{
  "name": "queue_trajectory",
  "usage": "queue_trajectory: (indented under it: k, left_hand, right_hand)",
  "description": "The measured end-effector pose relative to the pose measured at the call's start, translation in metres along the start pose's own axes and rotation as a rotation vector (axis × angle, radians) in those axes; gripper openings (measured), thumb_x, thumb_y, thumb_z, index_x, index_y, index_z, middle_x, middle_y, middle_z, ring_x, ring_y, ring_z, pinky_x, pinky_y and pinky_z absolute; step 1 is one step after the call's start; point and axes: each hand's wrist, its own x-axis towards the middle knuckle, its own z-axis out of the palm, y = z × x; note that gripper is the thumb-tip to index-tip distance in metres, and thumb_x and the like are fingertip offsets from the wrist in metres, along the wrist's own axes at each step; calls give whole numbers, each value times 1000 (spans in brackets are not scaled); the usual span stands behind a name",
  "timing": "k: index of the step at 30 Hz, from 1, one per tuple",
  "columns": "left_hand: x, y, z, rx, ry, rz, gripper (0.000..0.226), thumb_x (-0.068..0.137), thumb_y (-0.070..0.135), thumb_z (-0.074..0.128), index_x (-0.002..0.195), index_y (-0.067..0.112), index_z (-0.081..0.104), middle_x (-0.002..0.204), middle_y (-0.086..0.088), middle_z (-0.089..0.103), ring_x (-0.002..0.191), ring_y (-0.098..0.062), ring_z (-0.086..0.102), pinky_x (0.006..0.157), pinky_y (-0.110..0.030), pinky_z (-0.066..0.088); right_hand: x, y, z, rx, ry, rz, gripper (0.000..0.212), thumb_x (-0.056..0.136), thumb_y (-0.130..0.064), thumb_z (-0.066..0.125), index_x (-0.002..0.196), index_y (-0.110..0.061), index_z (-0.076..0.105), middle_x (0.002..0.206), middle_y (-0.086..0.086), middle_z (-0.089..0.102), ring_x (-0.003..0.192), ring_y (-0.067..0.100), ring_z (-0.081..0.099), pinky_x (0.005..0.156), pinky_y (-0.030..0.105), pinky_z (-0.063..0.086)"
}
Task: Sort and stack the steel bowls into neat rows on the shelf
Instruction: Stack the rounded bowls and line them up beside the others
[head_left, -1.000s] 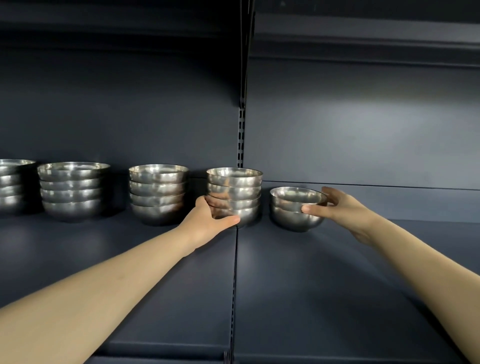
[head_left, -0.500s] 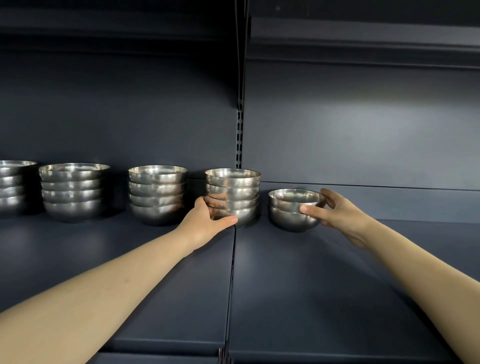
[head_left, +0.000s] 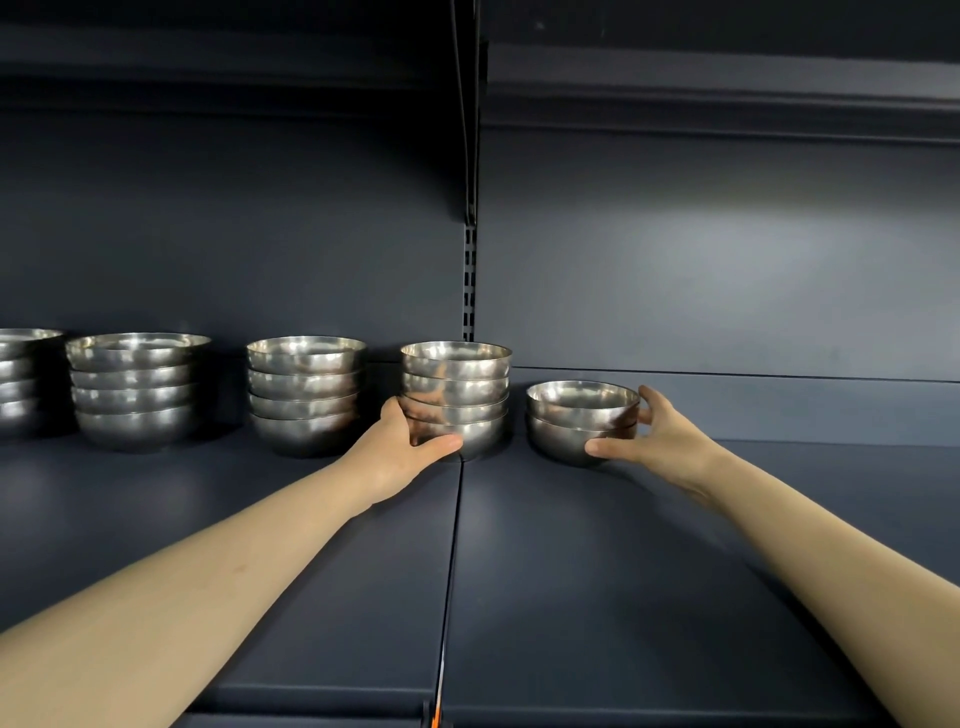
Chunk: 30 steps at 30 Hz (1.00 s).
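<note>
Both hands (head_left: 410, 447) cupping bowl stacks (head_left: 456, 395)

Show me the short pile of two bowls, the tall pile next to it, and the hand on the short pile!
two-bowl stack (head_left: 582, 415): head view, top bowl's front wall.
four-bowl stack (head_left: 457, 366): head view, top bowl's side.
right hand (head_left: 662, 439): head view, back of the hand.

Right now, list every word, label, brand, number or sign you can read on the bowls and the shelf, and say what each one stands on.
None: no readable text shows anywhere in the head view.
The steel bowls, including the four-bowl stack under the left hand and the two-bowl stack under the right hand, show only reflections.
The dark shelf and its slotted upright carry no label or number.
</note>
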Motion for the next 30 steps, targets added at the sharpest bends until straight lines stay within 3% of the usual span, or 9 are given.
queue_trajectory:
  k: [4, 8, 10, 12, 14, 19, 24, 27, 30]
  left_hand:
    - [-4, 3, -1, 7, -10, -4, 47, 89, 21, 68, 128, 11, 43, 117, 13, 52, 86, 12, 55, 66, 2, 41]
    - [-12, 10, -6, 48, -62, -48, 53, 88, 25, 70, 132, 17, 42, 119, 17, 57, 91, 17, 55, 86, -7, 44]
    - [-22, 17, -12, 124, -104, -91, 60, 88, 29, 69, 137, 18, 37, 122, 18, 55, 102, 10, 54, 87, -8, 40]
    - [-36, 22, -21, 165, -110, -177, 78, 88, 36, 68, 149, 14, 25, 139, 8, 47, 125, -8, 49, 94, -16, 36]
    - [-51, 16, -33, 195, -84, -233, 82, 87, 39, 68, 151, 13, 24, 150, -2, 41, 132, -14, 45, 100, -22, 36]
    - [-80, 3, -71, 256, 161, -287, 66, 87, 40, 69, 142, 13, 43, 139, -4, 52, 123, -18, 52, 98, -25, 37]
    - [-68, -2, -96, 249, 281, -274, 65, 89, 39, 66, 140, 9, 37, 130, -1, 49, 123, -23, 49, 86, -26, 36]
    - [-47, -8, -109, 202, 279, -291, 92, 86, 42, 69, 152, 9, 14, 151, -7, 31, 132, -26, 41, 101, -32, 37]
    - [-31, -22, -118, 182, 243, -329, 112, 84, 47, 68, 153, 10, -12, 161, -10, 7, 143, -30, 26, 112, -38, 28]
  right_hand:
    - [-3, -9, -3, -20, -72, 12, 116, 75, -13, 82, 155, -13, -2, 136, -2, 46, 117, 15, 51, 98, 26, 36]
    - [-11, -25, -6, -148, -16, -90, 120, 69, -28, 86, 155, -18, 3, 156, 6, 30, 138, 16, 35, 108, 30, 32]
    - [-20, -36, -4, -248, 61, -206, 110, 72, -37, 82, 155, -16, 13, 158, 4, 23, 145, 18, 24, 111, 30, 25]
    - [-31, -48, 3, -282, 109, -307, 100, 74, -42, 79, 152, -16, 22, 156, 2, 28, 143, 18, 26, 107, 24, 25]
    - [-41, -55, 14, -308, 126, -401, 88, 79, -39, 76, 149, -17, 29, 153, 1, 33, 141, 17, 30, 101, 18, 24]
    - [-58, -77, 52, -305, 133, -515, 74, 84, -34, 72, 146, -16, 36, 149, 0, 40, 138, 16, 35, 102, 16, 23]
    - [-60, -99, 104, -102, 130, -251, 70, 80, -35, 76, 136, -11, 42, 134, 5, 52, 119, 19, 50, 93, 22, 37]
    - [-48, -107, 135, 5, 155, -65, 90, 72, -38, 82, 140, -7, 31, 138, 10, 46, 125, 28, 48, 101, 38, 44]
    - [-36, -112, 155, 56, 207, 87, 111, 72, -33, 83, 150, -9, 8, 149, 15, 32, 132, 33, 40, 104, 40, 39]
